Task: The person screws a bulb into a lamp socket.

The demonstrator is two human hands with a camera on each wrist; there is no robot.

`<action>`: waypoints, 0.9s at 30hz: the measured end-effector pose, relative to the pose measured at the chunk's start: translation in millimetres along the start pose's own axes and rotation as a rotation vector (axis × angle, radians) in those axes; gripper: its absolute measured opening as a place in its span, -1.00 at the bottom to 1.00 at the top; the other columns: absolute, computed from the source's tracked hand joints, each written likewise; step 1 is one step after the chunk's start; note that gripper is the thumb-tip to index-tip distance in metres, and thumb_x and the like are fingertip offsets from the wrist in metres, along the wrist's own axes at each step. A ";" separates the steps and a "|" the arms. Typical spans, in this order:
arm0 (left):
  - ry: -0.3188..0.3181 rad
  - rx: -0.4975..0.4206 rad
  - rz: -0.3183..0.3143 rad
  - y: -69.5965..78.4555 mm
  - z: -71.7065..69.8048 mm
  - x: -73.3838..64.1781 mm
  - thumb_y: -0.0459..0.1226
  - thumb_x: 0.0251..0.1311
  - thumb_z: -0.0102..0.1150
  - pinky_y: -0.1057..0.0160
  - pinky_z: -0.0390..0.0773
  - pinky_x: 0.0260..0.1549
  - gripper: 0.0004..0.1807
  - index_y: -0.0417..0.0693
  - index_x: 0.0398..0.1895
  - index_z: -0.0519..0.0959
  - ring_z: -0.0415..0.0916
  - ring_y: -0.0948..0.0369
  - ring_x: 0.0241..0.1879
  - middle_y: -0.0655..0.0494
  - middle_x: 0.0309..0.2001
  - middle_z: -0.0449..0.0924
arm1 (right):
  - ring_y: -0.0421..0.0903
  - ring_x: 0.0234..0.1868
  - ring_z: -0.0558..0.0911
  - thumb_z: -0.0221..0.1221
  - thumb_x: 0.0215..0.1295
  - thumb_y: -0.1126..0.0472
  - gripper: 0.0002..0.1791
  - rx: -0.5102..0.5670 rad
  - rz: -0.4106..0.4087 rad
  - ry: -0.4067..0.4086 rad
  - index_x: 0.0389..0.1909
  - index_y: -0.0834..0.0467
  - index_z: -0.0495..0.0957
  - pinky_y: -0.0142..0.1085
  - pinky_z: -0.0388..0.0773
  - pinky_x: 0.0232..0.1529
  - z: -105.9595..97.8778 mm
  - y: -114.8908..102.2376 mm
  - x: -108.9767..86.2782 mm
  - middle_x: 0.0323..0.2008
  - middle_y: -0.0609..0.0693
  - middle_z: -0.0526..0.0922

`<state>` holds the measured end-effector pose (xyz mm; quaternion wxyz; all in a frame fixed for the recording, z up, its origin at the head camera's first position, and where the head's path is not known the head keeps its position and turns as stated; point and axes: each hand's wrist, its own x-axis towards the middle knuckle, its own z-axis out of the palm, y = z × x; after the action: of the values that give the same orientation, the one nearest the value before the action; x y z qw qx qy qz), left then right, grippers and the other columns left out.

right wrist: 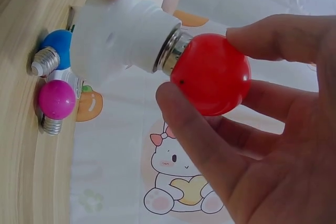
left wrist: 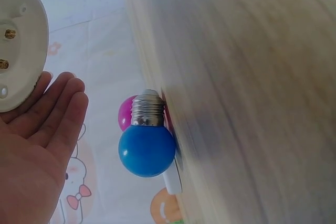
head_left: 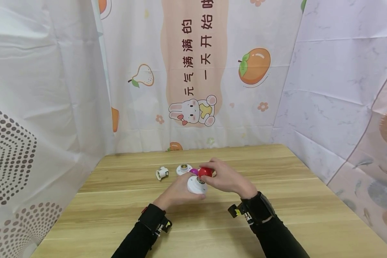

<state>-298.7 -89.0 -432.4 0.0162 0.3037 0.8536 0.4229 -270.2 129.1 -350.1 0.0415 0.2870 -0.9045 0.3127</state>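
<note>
In the head view my left hand (head_left: pixel 180 190) grips a white round lamp holder (head_left: pixel 193 186) by its rim, above the table. Its flat underside with two brass screws faces the left wrist camera. Fingers of my right hand (head_left: pixel 229 178) surround a red light bulb (right wrist: pixel 212 77), with the thumb and fingertips on the globe. The bulb's metal screw base sits partly inside the holder's socket mouth; some thread still shows. How deep it goes is hidden.
On the wooden table (head_left: pixel 122 208) lie a blue bulb (left wrist: pixel 147 150) and a magenta bulb (right wrist: pixel 56 99), close to the hands. Behind them stands another white lamp holder (head_left: pixel 184 169). Left of it lies a small white socket (head_left: pixel 162 173). Printed curtains (head_left: pixel 142 118) enclose the table.
</note>
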 end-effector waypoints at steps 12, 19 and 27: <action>0.000 -0.008 -0.003 1.1 -0.5 0.1 0.13 0.00 0.51 0.22 0.60 -0.14 -0.27 0.07 0.17 0.44 0.57 0.27 -0.16 0.28 -0.09 0.57 | -0.07 -0.19 0.54 0.28 0.36 -0.02 -0.51 -0.014 0.073 0.025 0.17 0.22 0.61 -0.27 0.59 -0.23 2.8 -1.5 2.6 -0.09 0.04 0.56; 0.008 -0.006 0.008 1.1 -0.7 0.3 0.13 -0.01 0.52 0.22 0.60 -0.14 -0.27 0.08 0.18 0.45 0.58 0.28 -0.16 0.28 -0.08 0.58 | -0.04 -0.09 0.57 0.26 0.37 -0.07 -0.46 -0.017 0.084 0.051 0.23 0.18 0.57 -0.20 0.62 -0.11 4.8 -2.6 2.2 0.05 0.05 0.57; 0.013 -0.034 0.001 -0.3 -1.6 -0.4 0.10 0.02 0.52 0.20 0.60 -0.11 -0.23 0.05 0.25 0.41 0.58 0.25 -0.11 0.25 -0.02 0.58 | 0.01 0.07 0.55 0.37 0.33 0.15 -0.56 0.077 -0.143 0.099 0.19 0.11 0.56 -0.18 0.64 0.00 8.1 3.3 5.3 0.15 0.04 0.53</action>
<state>-299.0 -90.4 -431.7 0.0158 0.3011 0.8461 0.4395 -275.6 123.8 -357.0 0.0970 0.3363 -0.8660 0.3572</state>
